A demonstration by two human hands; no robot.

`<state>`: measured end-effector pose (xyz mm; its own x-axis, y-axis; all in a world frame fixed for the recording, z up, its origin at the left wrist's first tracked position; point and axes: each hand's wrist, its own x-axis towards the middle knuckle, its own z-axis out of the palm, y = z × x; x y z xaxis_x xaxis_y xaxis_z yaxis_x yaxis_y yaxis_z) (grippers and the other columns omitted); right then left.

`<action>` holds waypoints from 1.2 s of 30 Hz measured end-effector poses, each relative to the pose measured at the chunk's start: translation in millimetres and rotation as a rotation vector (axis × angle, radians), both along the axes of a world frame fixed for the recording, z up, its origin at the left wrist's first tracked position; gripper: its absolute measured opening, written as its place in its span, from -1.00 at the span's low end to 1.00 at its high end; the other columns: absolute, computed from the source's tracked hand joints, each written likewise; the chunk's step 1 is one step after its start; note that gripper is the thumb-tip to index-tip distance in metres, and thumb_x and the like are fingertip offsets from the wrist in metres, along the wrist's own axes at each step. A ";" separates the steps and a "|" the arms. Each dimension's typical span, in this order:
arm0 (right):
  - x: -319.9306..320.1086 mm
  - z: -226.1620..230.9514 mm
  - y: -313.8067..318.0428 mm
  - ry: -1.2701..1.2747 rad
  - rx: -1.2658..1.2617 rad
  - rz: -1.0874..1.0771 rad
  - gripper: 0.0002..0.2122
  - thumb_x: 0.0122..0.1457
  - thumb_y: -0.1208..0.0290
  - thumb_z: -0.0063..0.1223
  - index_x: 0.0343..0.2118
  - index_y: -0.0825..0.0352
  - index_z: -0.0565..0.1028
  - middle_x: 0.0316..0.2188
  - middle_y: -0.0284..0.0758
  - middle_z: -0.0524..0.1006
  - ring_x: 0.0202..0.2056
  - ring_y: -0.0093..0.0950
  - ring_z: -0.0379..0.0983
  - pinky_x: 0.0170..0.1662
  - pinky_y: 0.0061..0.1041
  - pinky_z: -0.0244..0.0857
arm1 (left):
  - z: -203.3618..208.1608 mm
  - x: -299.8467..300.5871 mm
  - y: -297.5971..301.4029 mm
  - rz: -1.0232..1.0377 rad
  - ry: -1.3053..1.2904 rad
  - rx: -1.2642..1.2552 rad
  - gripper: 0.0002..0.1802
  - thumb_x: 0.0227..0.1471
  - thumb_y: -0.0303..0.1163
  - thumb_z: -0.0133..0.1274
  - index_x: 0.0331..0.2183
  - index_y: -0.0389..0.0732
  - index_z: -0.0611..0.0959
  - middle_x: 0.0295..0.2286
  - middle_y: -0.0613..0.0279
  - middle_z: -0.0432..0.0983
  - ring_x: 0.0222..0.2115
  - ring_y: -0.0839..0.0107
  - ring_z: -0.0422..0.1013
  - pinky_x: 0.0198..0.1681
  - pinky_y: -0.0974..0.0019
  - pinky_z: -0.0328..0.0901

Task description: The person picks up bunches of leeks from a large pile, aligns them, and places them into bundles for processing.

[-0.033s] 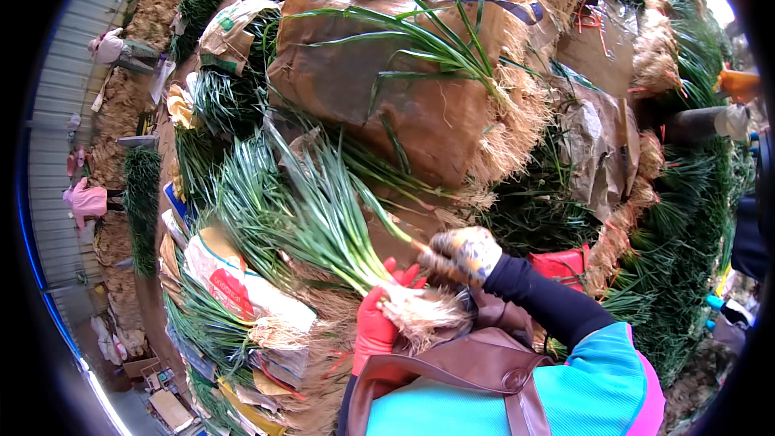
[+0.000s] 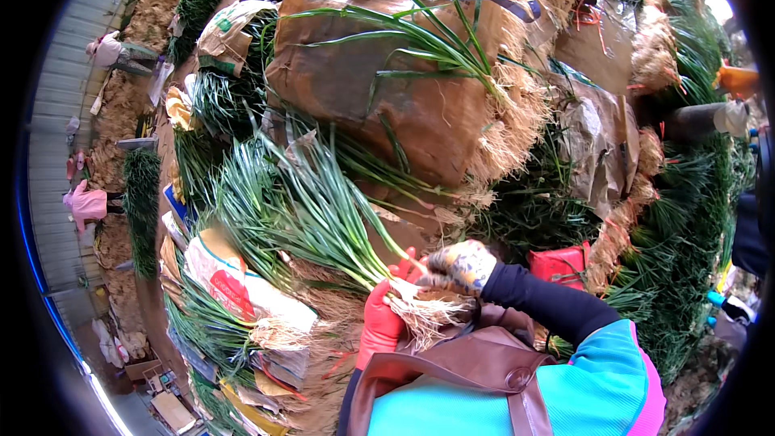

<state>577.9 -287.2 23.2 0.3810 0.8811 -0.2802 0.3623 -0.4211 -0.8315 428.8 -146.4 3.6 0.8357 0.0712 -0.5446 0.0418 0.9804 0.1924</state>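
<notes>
Head view: left hand (image 2: 381,315), red glove, is curled part-way round the bunch of green onions (image 2: 335,222) low on the white stems, fingertips showing on the far side. Bunch sits in front of the person's brown apron (image 2: 460,367), leaves slanting up and left, pale roots (image 2: 432,316) hanging toward the body. Right hand (image 2: 464,266), patterned glove, has its fingers drawn together at the lower end of a single stalk (image 2: 389,236), right beside the bunch; exact fingertip contact is blurred.

Risks, my read:
- Left grip looks loose. If it slackens, stems slide and the butts go uneven.
- Pulling the stalk hard at an angle could snap it or strip its skin, since only the base is backed by fingers.
- Leaves overlap the heap of green onions (image 2: 246,190) at left. Lifting the bunch could drag strays along or tear tips.
- Roots are tangled and close to the right fingers; a snag there could yank neighbours out.
- Loose stalks (image 2: 440,52) lie unsecured on the brown-wrapped bundle (image 2: 363,105); a knock could send them off.
</notes>
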 end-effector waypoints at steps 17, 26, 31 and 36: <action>1.7 -139.0 162.7 -0.573 -0.164 -0.070 -0.87 -0.08 0.43 -0.09 -0.56 0.28 0.52 -0.55 -0.23 0.53 -0.45 -0.34 0.50 -0.46 -0.40 0.35 | 60.4 -29.4 40.6 0.232 -0.361 0.312 -0.88 0.02 -0.35 -0.06 -0.45 -0.07 0.33 -0.45 0.34 0.22 -0.46 0.49 0.23 -0.01 0.07 0.17; 89.1 -38.6 69.5 -0.984 0.091 -0.467 -0.78 0.02 0.18 -0.08 -0.42 0.22 0.46 -0.48 -0.25 0.50 -0.47 -0.30 0.46 -0.44 -0.33 0.31 | 58.3 -8.8 8.3 0.119 -0.273 0.222 -0.81 -0.09 -0.26 0.02 -0.47 -0.09 0.37 -0.46 0.30 0.25 -0.45 0.40 0.30 -0.14 0.11 0.28; 34.1 -50.9 42.1 0.328 0.143 -0.266 -0.60 0.08 -0.02 -0.08 -0.35 0.30 0.50 -0.60 -0.28 0.45 -0.58 -0.45 0.39 -0.50 -0.46 0.28 | 9.3 -0.1 -6.3 -0.056 -0.107 0.054 -0.78 -0.11 -0.29 0.02 -0.38 -0.16 0.44 -0.37 0.20 0.32 -0.40 0.34 0.32 -0.10 0.15 0.25; -18.2 -77.7 43.4 0.201 0.074 -0.505 -0.57 0.04 0.09 0.02 -0.31 0.47 0.48 -0.45 -0.16 0.54 -0.43 -0.34 0.49 -0.34 -0.47 0.31 | -0.9 -7.5 -7.6 -0.150 0.143 0.158 -0.78 -0.06 -0.36 -0.03 -0.32 -0.25 0.45 -0.32 0.11 0.39 -0.31 0.25 0.40 -0.18 0.14 0.30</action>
<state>559.7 -243.8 -54.5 0.7072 0.6223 -0.3354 -0.0387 -0.4396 -0.8973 421.2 -153.9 2.7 0.7589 0.0464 -0.6496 0.2219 0.9194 0.3248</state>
